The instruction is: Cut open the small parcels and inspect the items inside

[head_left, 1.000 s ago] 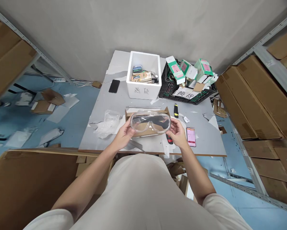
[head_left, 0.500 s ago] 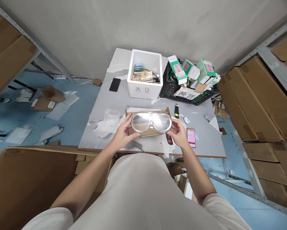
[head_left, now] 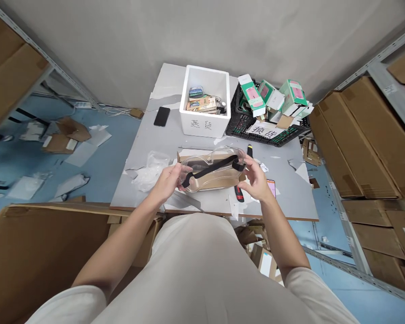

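Note:
Clear safety goggles (head_left: 222, 179) are held up between both hands, turned so that their black strap (head_left: 213, 166) faces me. My left hand (head_left: 169, 181) is closed on the left end of the goggles, near one end of the strap. On the opposite end, my right hand (head_left: 256, 179) grips the rim by its fingers, with the thumb below. Behind and beneath the goggles lies a brown cardboard box (head_left: 185, 157), largely hidden by them. A red and black cutter (head_left: 239, 194) rests just left of my right hand.
A white foam box (head_left: 204, 125) with small goods and a black crate (head_left: 276, 140) full of green cartons stand at the back. Crumpled clear plastic (head_left: 151, 173), a black phone (head_left: 162, 117), a lit phone (head_left: 271, 187) and a yellow-black cutter (head_left: 250, 151) lie on the grey table (head_left: 134, 150).
The goggles have been turned over between my hands: the lens front faced me before, and now the strap side shows. My right hand has shifted slightly right, partly covering the lit phone.

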Motion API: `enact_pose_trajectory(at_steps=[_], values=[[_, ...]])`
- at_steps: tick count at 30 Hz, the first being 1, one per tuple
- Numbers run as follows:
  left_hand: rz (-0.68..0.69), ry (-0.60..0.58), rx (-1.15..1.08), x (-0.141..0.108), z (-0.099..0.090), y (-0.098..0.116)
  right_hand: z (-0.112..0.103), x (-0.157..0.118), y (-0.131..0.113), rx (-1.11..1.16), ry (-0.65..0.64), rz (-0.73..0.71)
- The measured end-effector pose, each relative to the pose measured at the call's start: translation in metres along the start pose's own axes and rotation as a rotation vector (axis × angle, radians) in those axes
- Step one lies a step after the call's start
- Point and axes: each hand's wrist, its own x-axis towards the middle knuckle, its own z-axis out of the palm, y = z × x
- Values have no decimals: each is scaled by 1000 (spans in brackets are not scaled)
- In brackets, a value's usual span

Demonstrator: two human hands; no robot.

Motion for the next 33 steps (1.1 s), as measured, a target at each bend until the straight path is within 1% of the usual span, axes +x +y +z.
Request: enact_pose_trajectory(at_steps=[3, 5, 9, 14, 18, 19, 21, 23, 25, 28, 30, 33], values=[[-104, -7, -42, 1, 0, 5, 10, 4, 0, 135, 64, 132], [-133, 7, -82, 2, 0, 5, 16, 5, -1, 163, 99, 169], [-140, 26, -119, 3, -2, 4, 19, 5, -1, 184, 96, 188], [-154, 38, -97, 4, 0, 7, 18, 2, 6, 206, 83, 196], [-113, 39, -72, 4, 1, 10, 15, -1, 9, 221, 57, 179], [-82, 35, -52, 4, 0, 10, 13, -1, 9, 228, 49, 172], [29, 28, 17, 3, -3, 8, 8, -1, 7, 246, 16, 162], [192, 26, 128, 3, -7, 3, 2, 1, 3, 278, -48, 178], [381, 48, 266, 3, -12, -4, -3, 2, 1, 294, -118, 206], [628, 120, 472, 8, -16, -16, -6, 5, 1, 243, -137, 191], [720, 159, 571, 12, -18, -23, -6, 8, 3, 213, -126, 183], [769, 183, 627, 17, -19, -30, -4, 15, 6, 198, -135, 192]])
